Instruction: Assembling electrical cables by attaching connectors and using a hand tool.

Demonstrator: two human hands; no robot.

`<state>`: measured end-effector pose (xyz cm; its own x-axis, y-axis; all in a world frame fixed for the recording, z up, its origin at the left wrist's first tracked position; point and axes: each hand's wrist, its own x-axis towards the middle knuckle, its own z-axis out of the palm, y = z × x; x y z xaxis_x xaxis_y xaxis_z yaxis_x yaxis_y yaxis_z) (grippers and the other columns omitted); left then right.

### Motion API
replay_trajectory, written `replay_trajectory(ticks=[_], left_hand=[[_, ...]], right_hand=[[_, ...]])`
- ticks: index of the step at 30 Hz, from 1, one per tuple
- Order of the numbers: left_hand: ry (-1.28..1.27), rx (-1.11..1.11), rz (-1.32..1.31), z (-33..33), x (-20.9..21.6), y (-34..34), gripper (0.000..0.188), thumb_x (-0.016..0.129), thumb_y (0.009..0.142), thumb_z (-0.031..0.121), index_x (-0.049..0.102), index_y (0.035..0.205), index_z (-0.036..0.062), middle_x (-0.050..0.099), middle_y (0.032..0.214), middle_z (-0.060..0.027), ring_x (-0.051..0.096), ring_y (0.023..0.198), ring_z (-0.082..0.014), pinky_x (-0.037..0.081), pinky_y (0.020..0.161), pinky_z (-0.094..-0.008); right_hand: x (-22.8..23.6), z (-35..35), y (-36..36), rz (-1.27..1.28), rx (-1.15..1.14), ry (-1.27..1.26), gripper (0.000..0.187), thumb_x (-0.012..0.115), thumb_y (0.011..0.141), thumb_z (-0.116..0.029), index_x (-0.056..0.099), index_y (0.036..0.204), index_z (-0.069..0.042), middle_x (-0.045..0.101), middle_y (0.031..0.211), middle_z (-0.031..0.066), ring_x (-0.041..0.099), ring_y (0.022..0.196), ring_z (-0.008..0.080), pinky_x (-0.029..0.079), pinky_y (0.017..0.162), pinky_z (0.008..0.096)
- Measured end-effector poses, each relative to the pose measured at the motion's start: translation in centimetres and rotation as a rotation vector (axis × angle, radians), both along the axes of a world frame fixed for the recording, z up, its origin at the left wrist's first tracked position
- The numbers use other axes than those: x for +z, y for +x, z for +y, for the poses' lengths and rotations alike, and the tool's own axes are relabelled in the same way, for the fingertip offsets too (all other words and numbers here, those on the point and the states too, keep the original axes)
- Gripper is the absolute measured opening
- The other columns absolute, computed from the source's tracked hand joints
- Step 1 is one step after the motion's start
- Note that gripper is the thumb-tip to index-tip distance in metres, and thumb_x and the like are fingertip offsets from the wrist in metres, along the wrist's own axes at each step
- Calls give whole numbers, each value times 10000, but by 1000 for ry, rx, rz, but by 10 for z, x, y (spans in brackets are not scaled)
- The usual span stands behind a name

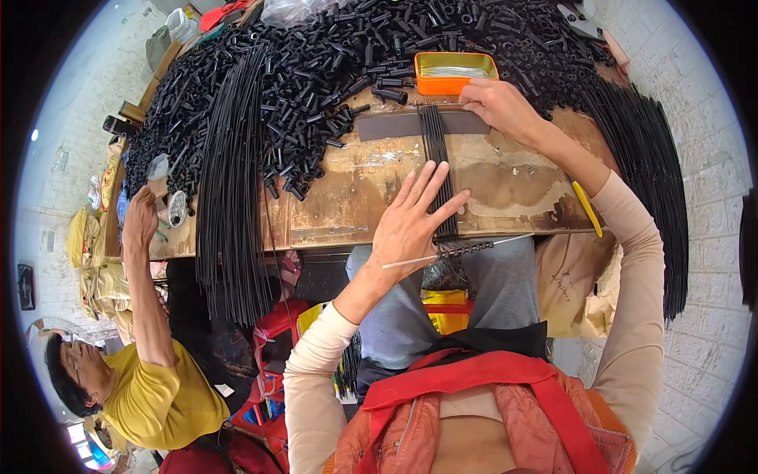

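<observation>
A small bundle of thin black rods (439,162) lies across the worn wooden table (513,189), running from a dark grey strip (395,124) to the table's front edge. My left hand (412,221) lies flat on the near end of the rods, fingers spread, with a thin pale stick tucked under the palm. My right hand (497,107) presses fingertips on the grey strip at the rods' far end, just below an orange tin (455,73).
A big heap of short black tubes (332,63) covers the far table. Long black rod bundles hang over the edge at the left (233,197) and right (647,166). Another person in a yellow shirt (158,395) reaches to the table's left end. A yellow tool (587,208) lies at right.
</observation>
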<state>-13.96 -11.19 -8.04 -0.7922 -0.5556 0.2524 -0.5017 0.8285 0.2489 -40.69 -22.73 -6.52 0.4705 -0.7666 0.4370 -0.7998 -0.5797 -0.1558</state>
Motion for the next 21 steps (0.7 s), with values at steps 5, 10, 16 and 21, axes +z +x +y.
replay_trajectory(ticks=[5, 10, 16, 21], left_hand=[[-19, -2, 11, -1, -2, 0, 769, 731, 742, 437, 432, 1419, 228, 281, 1517, -176, 257, 1414, -345, 248, 1149, -466], [-28, -1, 36, -1, -5, 2, 744, 722, 757, 430, 439, 1414, 226, 297, 1509, -180, 278, 1406, -346, 266, 1141, -466], [-29, 14, 74, 0, -9, -1, 759, 741, 689, 280, 463, 1392, 215, 305, 1510, -167, 299, 1400, -329, 280, 1141, -452], [-122, 21, 21, -1, -12, 0, 841, 810, 598, 229, 480, 1372, 209, 312, 1508, -154, 303, 1401, -312, 282, 1145, -437]], right_hand=[[4, 2, -4, -44, 107, 56, 107, 623, 834, -90, 660, 896, -11, 635, 872, 116, 636, 837, 309, 516, 741, 381], [3, 0, 1, -26, 55, 43, 110, 624, 837, -87, 659, 899, -3, 632, 866, 114, 636, 841, 307, 516, 740, 379], [2, 7, 5, 18, 106, -68, 134, 624, 819, -66, 658, 940, -19, 612, 867, 113, 626, 830, 312, 518, 718, 384], [3, 5, 1, 72, 59, -39, 143, 630, 811, -60, 658, 946, -23, 615, 874, 112, 628, 844, 309, 518, 720, 385]])
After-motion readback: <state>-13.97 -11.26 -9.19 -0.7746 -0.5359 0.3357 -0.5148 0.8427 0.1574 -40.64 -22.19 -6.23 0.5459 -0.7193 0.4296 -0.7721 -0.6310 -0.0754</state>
